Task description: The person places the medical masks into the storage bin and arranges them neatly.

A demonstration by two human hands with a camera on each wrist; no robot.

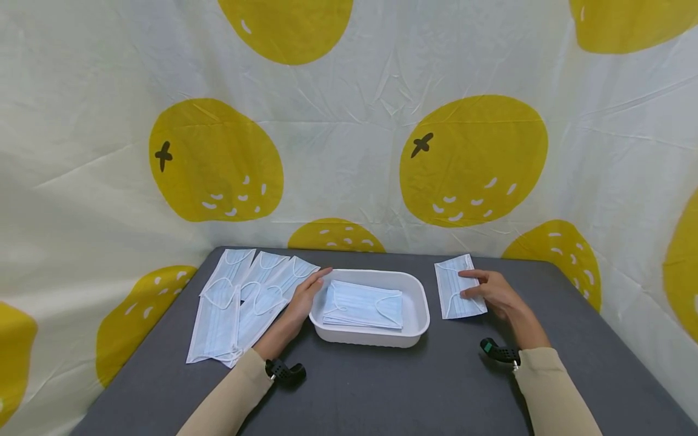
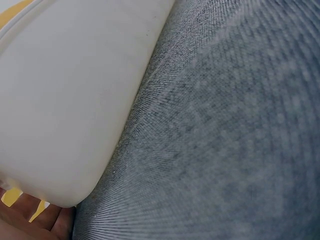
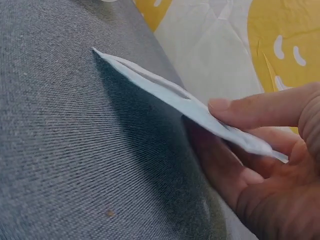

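Note:
A white plastic tub [image 1: 371,338] stands in the middle of the table, with a stack of pale blue face masks [image 1: 362,303] lying flat inside. My left hand [image 1: 299,304] rests along the tub's left side, fingers extended near the rim; the left wrist view shows its fingers [image 2: 47,217] against the tub wall [image 2: 75,100]. To the right of the tub, my right hand [image 1: 500,297] pinches a face mask [image 1: 457,287] by its right side. In the right wrist view, that mask [image 3: 165,95] is tilted between thumb and fingers, one corner low near the cloth.
Several more face masks [image 1: 218,315] lie overlapping and fanned out on the left part of the dark grey table [image 1: 382,393], beside my left forearm. Behind the table hangs a white curtain [image 1: 349,163] printed with yellow fruit. Each wrist wears a black band [image 1: 286,372].

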